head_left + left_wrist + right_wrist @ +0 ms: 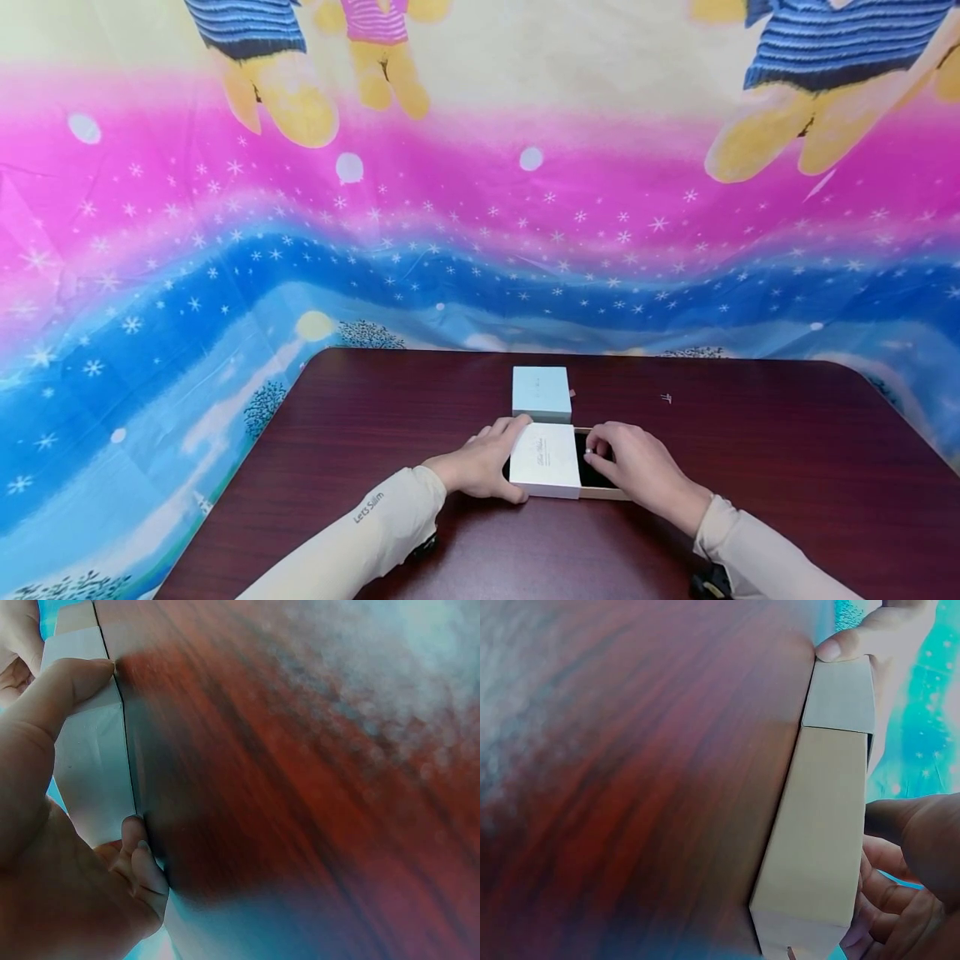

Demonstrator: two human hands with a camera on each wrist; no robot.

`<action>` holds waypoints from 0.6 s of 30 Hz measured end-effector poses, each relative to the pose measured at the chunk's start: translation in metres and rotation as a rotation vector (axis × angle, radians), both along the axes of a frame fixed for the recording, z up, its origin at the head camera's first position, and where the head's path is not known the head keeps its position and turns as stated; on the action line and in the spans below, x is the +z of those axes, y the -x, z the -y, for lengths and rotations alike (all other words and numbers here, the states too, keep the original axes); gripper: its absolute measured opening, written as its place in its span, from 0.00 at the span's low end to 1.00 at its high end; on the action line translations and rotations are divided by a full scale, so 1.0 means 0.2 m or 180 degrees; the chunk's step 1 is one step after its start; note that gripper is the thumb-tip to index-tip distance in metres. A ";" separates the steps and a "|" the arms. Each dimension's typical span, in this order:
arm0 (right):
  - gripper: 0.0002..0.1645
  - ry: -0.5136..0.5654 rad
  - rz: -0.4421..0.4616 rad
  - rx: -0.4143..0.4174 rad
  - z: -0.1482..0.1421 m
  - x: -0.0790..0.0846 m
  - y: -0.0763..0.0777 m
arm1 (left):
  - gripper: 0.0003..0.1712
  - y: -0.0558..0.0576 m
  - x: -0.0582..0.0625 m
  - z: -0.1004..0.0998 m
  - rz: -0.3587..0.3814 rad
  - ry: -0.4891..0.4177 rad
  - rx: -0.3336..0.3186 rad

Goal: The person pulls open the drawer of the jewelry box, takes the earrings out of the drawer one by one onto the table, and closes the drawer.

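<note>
A white slide-out box lies on the table, its white sleeve (546, 457) partly off a tan drawer (606, 493) with a black lining (592, 477). My left hand (483, 464) grips the sleeve at its left end, thumb on the near side and fingers toward the far side. Over the exposed drawer, my right hand (647, 468) has its fingers curled and pinches a small silvery piece (588, 451), mostly hidden by the fingertips. In the right wrist view the drawer's side (814, 825) runs out of the sleeve (840, 694), past the curled fingers.
Just behind the white box stands a pale mint box (542, 392) with a small tab on its right side. Small silvery pieces (666, 398) lie farther right on the dark red-brown table (405, 392). A patterned cloth (480, 208) hangs behind the table.
</note>
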State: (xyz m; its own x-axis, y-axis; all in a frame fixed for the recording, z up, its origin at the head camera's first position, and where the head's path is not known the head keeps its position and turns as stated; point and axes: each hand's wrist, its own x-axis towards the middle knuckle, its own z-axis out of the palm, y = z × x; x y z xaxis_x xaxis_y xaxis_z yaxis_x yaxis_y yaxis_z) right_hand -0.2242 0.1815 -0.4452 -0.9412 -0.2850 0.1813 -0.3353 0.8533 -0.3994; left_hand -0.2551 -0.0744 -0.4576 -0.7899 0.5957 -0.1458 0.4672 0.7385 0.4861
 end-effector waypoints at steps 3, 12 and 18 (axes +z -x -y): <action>0.05 -0.0009 -0.0014 -0.0013 0.00 0.00 0.00 | 0.61 0.00 0.00 0.00 0.0003 -0.0004 0.0002; 0.03 -0.0026 -0.0038 -0.0038 0.00 0.01 0.01 | 0.61 0.00 0.00 0.00 0.0004 -0.0025 0.0002; 0.04 -0.0019 -0.0105 -0.0043 -0.01 0.03 -0.01 | 0.61 0.00 -0.01 0.00 -0.0007 -0.0013 -0.0002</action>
